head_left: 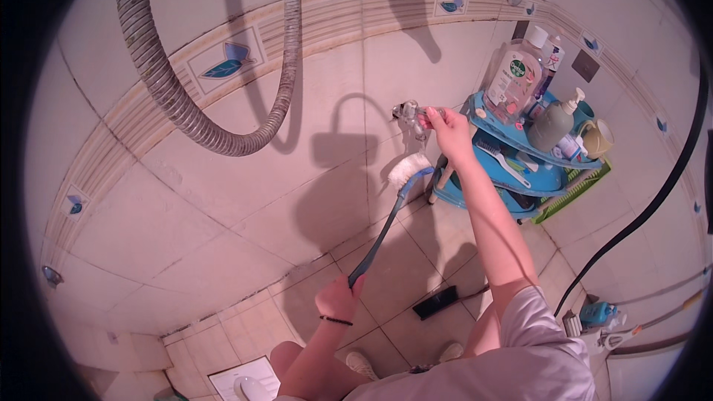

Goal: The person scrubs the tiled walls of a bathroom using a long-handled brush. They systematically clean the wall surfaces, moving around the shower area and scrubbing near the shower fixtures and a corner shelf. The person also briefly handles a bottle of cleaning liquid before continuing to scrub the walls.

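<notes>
Nearest the camera: wearer's pale T-shirt (512, 360), along the near edge; left hand (340, 298) reaches out from the near side, black bracelet (336, 320) at the wrist; its fingers are wrapped around the near end of a long-handled scrub brush (385, 227); handle dark, neck blue.

Long axis of the brush: from the left hand at near left to the white bristle head (408, 170) at far right; the head lies just to the near side of the wall tap (407, 113), apparently below its outlet; contact between head and tap cannot be confirmed, nor whether water runs.

Right hand (451, 132) stretched to the far side; thumb and fingers appear to pinch the tap's handle, on its right; of the two hands, the right is nearer to the bristles, the left is a handle's length away.

Surroundings: blue tiered shelf (548, 178) right of the right hand, bearing a clear bottle (512, 82) and a pump bottle (553, 125); corrugated hose (223, 145) looped at far left.
</notes>
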`<state>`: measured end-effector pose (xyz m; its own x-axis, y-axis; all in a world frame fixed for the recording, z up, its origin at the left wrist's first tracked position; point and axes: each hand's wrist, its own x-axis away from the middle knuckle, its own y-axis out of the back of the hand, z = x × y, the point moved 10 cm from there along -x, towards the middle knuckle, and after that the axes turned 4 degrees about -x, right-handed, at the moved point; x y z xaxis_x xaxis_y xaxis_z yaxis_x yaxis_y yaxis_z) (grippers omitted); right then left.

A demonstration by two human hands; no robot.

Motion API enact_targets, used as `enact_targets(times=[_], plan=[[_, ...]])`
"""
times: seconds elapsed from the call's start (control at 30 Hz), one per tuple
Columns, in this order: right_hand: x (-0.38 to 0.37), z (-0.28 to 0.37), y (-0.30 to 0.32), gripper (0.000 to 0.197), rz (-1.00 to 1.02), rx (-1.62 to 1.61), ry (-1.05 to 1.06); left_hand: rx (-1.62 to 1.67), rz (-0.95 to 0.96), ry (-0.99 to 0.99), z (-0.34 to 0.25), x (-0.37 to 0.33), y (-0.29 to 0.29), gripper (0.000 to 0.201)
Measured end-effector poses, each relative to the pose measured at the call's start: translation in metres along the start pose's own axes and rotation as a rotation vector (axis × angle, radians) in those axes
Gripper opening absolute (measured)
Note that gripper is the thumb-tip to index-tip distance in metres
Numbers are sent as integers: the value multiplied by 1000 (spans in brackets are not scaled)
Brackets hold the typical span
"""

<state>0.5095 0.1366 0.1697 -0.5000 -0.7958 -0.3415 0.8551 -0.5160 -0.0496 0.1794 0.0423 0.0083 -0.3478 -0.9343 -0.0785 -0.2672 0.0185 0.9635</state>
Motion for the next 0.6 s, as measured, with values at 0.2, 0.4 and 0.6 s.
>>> enact_targets(times=[0.2, 0.4, 0.6], plan=[[0, 1, 1, 22, -1, -30, -33, 47, 10, -2, -9, -4, 0, 42], [0, 0, -1, 22, 10, -30, -36, 53, -71, -72, -21, -3, 2, 43], [3, 0, 2, 23, -23, -4, -28, 83, 8, -55, -17, -2, -2, 43]])
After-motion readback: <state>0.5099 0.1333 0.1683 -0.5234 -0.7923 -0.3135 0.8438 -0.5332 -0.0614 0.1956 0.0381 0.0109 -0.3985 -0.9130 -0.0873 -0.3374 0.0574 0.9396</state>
